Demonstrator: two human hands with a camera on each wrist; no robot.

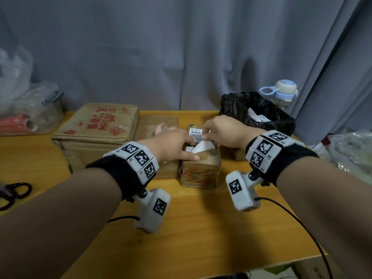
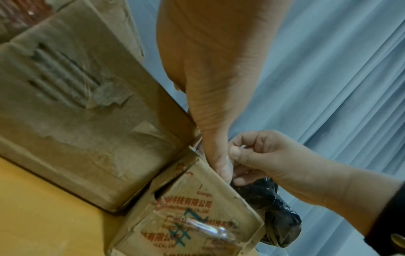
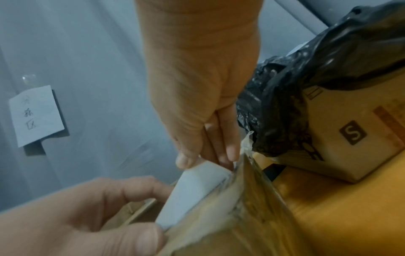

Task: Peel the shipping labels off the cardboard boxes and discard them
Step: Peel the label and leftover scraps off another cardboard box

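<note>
A small cardboard box (image 1: 199, 172) stands mid-table, with a barcoded white shipping label (image 1: 203, 147) on top, its near part lifted and showing a blank underside. My left hand (image 1: 187, 150) grips the box top, thumb on the near edge. My right hand (image 1: 209, 133) pinches the lifted label edge between thumb and fingers. The right wrist view shows the label (image 3: 192, 190) curling up off the box (image 3: 230, 225) between my right hand (image 3: 208, 155) and my left hand (image 3: 122, 207). From the left wrist view, my thumb (image 2: 219, 155) lies on the box (image 2: 197, 207) beside my right hand (image 2: 245, 155).
A black bin bag (image 1: 257, 115) sits at the back right with white labels inside, draped over another box (image 3: 342, 138). A large printed box (image 1: 96, 127) and a medium box (image 1: 159, 121) stand left of the small one. Scissors (image 1: 14, 194) lie far left. A bottle (image 1: 281, 91) stands behind the bag.
</note>
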